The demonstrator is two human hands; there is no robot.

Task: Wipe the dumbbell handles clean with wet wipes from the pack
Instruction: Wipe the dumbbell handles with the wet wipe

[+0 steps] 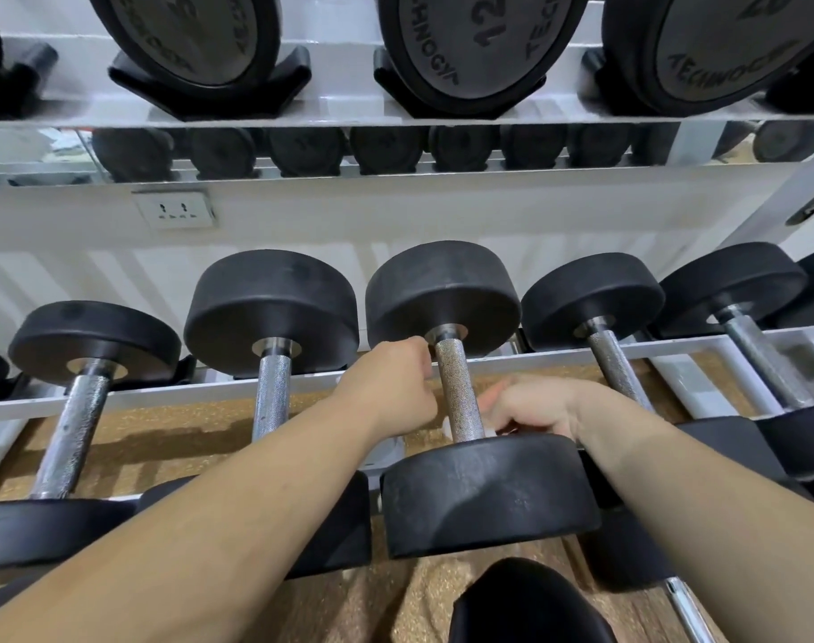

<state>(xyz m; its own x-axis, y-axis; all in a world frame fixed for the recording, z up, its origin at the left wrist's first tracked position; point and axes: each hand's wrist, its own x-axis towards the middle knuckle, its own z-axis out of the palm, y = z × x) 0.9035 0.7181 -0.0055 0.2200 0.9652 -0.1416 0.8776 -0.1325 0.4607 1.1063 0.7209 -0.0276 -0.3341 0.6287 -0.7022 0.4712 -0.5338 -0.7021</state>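
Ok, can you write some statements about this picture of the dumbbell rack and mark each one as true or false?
1. The left hand and the right hand are on opposite sides of one dumbbell handle. True.
2. The left hand is nearer to that dumbbell's far head than the right hand is. True.
3. A plug sits in the wall socket. False: nothing is plugged into it.
4. The dumbbells on the lower rack have red heads. False: their heads are black.
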